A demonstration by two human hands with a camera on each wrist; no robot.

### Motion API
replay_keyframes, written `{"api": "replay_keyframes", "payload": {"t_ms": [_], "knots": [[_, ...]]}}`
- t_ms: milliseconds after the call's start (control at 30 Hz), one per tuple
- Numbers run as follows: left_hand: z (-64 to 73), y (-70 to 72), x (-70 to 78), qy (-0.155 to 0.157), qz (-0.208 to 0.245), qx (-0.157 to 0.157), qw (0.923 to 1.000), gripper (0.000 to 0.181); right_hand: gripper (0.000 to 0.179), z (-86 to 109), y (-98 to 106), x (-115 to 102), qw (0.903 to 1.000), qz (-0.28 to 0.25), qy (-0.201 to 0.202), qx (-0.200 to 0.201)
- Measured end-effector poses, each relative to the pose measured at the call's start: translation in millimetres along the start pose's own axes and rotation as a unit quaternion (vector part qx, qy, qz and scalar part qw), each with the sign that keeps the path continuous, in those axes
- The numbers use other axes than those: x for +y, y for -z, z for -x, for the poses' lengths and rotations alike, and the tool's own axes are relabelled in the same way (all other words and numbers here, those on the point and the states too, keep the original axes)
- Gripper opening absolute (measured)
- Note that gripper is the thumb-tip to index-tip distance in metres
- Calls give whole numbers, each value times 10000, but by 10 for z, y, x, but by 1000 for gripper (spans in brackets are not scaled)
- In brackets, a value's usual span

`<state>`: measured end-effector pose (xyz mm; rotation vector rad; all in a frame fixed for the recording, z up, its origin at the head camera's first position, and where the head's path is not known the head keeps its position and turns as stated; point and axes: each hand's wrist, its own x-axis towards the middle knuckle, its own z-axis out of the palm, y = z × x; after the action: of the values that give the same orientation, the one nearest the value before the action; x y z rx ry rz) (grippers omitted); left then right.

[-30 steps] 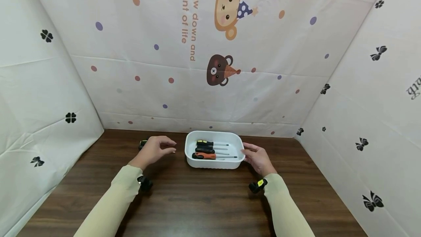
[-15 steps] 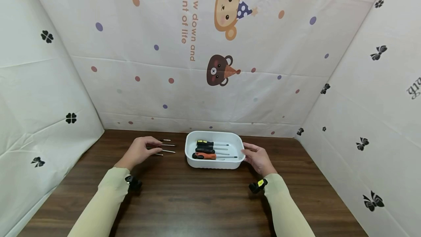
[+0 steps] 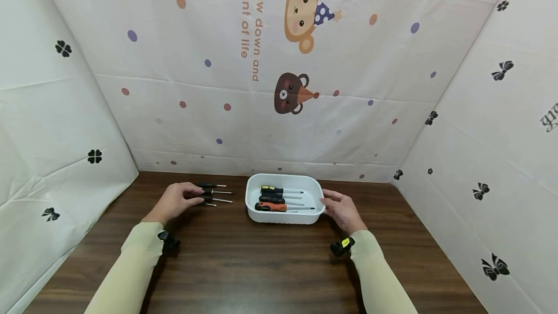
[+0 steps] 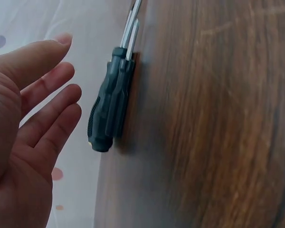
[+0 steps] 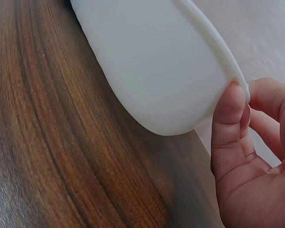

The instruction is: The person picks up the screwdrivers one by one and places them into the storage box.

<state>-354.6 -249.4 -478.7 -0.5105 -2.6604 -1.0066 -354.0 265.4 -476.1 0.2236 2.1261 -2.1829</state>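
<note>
My left hand [image 3: 172,202] hovers over several black-handled screwdrivers [image 3: 209,199] at the table's back left. In the left wrist view the thumb and fingers [image 4: 66,97] are spread apart, with nothing between them, beside two dark handles [image 4: 107,104]. The hand covers part of these screwdrivers in the head view; their shafts point right. At the right end of a white plastic bin [image 3: 283,217], my right hand [image 3: 343,210] pinches the rim between thumb and fingers. Inside lie an orange-and-black screwdriver [image 3: 270,206], a black one [image 3: 271,198] and a yellow-and-black one [image 3: 272,189].
A dark wooden table [image 3: 261,265] runs back to a printed cloth wall [image 3: 183,125]. Further cloth walls close off the left [image 3: 61,178] and right [image 3: 457,149] sides. A small black camera sits on each wrist.
My left hand has moved left, away from the bin, and back over the loose screwdrivers, whose shafts now show. The right hand and the bin have stayed in place.
</note>
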Motion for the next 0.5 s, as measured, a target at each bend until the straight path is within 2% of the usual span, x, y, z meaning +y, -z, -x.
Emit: {"api": "replay_keyframes", "payload": {"t_ms": [500], "knots": [[17,49,-137,255,-421,-277,9984,14,50,2,9,-3,10000,67,-6,-33]]}}
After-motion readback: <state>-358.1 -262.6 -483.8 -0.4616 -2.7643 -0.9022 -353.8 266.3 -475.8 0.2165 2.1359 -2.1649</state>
